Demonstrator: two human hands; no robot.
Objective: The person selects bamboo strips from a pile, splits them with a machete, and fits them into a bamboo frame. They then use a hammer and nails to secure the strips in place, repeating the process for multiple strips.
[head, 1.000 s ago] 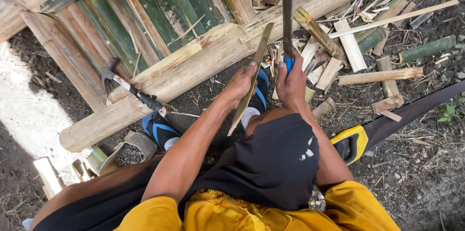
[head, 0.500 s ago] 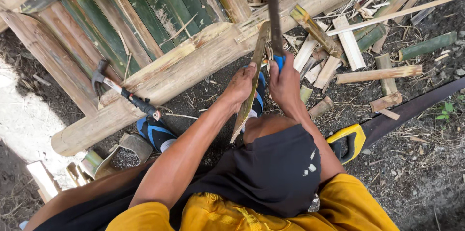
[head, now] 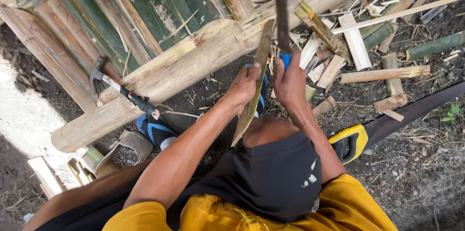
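Observation:
My left hand (head: 245,85) grips a long flat bamboo strip (head: 256,66) that slants from my knee up toward a thick log (head: 193,66). My right hand (head: 289,78) is closed on the blue handle of a long dark blade (head: 281,8), raised and pointing away from me, right beside the strip's upper end. Both hands are close together above my bent knee in black shorts.
A claw hammer (head: 123,93) leans on the log at left. A hand saw with a yellow handle (head: 353,139) lies on the dirt at right. Cut bamboo pieces (head: 382,73) litter the ground beyond. Green and brown bamboo slats (head: 121,13) sit behind the log. Blue sandals (head: 155,131) are on my feet.
The blade has risen and swung more upright next to the strip. My hands shifted slightly up and right in view; the grip on the strip is unchanged.

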